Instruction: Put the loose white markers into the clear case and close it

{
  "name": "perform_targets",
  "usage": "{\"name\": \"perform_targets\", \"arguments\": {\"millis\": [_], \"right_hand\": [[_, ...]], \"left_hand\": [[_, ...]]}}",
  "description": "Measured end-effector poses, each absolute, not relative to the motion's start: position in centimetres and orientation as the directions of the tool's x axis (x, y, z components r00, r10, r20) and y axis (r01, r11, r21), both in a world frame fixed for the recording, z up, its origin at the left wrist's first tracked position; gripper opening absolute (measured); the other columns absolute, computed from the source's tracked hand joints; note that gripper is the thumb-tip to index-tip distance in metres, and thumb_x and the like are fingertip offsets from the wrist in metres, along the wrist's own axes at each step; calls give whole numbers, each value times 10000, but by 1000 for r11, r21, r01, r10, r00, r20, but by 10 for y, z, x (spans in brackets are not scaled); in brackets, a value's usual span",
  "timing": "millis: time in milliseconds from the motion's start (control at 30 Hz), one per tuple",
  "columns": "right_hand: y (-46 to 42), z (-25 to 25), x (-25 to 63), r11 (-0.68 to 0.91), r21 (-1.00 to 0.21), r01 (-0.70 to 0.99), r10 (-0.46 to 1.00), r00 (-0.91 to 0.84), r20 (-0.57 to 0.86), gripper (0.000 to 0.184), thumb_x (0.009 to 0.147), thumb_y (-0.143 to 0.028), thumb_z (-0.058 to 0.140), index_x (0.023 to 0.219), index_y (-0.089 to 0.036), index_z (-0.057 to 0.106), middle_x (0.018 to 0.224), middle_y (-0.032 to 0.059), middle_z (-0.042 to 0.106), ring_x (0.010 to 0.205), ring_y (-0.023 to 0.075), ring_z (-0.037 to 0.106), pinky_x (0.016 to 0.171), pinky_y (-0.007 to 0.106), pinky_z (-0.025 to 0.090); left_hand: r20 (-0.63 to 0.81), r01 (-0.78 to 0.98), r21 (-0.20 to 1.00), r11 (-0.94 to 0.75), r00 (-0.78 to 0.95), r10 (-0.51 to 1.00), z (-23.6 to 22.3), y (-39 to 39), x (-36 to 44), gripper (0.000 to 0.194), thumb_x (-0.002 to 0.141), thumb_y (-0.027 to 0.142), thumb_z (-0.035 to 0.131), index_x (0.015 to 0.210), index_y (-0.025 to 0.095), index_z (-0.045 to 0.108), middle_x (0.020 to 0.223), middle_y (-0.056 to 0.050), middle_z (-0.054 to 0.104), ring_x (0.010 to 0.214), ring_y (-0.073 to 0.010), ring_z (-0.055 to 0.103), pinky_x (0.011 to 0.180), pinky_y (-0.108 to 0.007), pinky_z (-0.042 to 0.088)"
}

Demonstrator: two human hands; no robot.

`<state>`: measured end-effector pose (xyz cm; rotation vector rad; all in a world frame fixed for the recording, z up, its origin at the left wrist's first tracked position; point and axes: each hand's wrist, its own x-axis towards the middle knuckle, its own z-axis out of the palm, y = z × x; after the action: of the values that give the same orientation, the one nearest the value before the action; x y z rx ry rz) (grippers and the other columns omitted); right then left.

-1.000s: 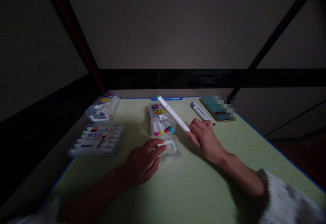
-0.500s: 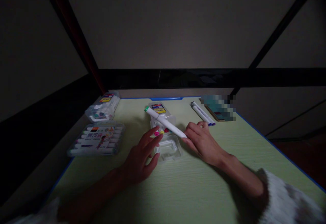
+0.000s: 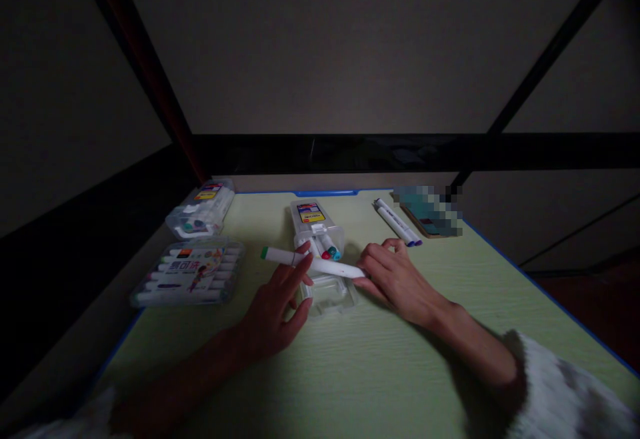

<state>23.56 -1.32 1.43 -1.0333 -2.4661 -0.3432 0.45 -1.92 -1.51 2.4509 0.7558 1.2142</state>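
My right hand (image 3: 397, 280) pinches the near end of a white marker with a green cap (image 3: 320, 264), held almost level and pointing left. My left hand (image 3: 274, 312) reaches up with its fingers apart, the fingertips touching the marker's middle. Just below the marker lies an open clear marker case (image 3: 317, 227) with several coloured markers in it. Its clear hinged lid (image 3: 331, 292) lies flat between my hands.
On the pale green table (image 3: 380, 372), two more clear marker boxes (image 3: 190, 272) (image 3: 203, 211) sit at the left. Two white markers with purple caps (image 3: 397, 222) lie at the back right beside a blurred flat object (image 3: 430, 216). A dark frame rail runs behind the table.
The marker's green end has swung from pointing away to pointing left and come lower. My left hand has left the lid and risen to touch the marker.
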Motion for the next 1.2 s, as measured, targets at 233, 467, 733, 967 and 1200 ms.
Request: {"name": "perform_targets", "arguments": {"millis": [233, 467, 733, 967, 1200], "right_hand": [[-10, 13, 240, 668, -27, 744, 650, -565, 509, 369, 916, -395, 289, 767, -144, 515, 708, 29, 552, 650, 142, 475, 750, 318, 269], [-8, 13, 244, 659, -15, 752, 624, -536, 568, 288, 925, -339, 306, 788, -164, 489, 718, 26, 579, 658, 148, 498, 745, 318, 271], [-6, 11, 246, 632, 4, 775, 609, -500, 616, 146, 909, -255, 373, 833, -174, 469, 729, 11, 594, 658, 144, 522, 744, 315, 281], [-2, 8, 251, 608, 11, 794, 599, -467, 651, 92, 887, -253, 429, 874, -173, 472, 706, 1, 578, 633, 140, 511, 724, 305, 303], [0, 6, 254, 617, -63, 784, 619, -434, 655, 82, 888, -253, 425, 905, -182, 463, 749, 9, 582, 644, 141, 522, 716, 306, 325]], "left_hand": [[707, 324, 551, -769, 308, 637, -16, -17, 2, 558, 798, 78, 483, 1305, 238, 315, 1040, -73, 534, 735, -95, 548, 523, -145, 494], [703, 315, 632, -708, 151, 695, -17, -17, 2, 500, 788, 93, 502, 1243, 250, 365, 967, -43, 492, 732, -93, 563, 498, -134, 479], [763, 396, 557, -730, 105, 638, -16, -16, -3, 296, 805, 123, 525, 1086, 204, 486, 962, -30, 545, 686, -73, 582, 506, -126, 482], [802, 487, 393, -780, 233, 549, -5, -18, -4, 121, 829, 122, 512, 931, 158, 566, 844, -22, 583, 636, -70, 549, 523, -133, 466], [778, 495, 389, -777, 274, 565, 1, -19, -2, 94, 852, 188, 504, 853, 132, 580, 753, -10, 610, 536, -51, 527, 494, -124, 439]]}}
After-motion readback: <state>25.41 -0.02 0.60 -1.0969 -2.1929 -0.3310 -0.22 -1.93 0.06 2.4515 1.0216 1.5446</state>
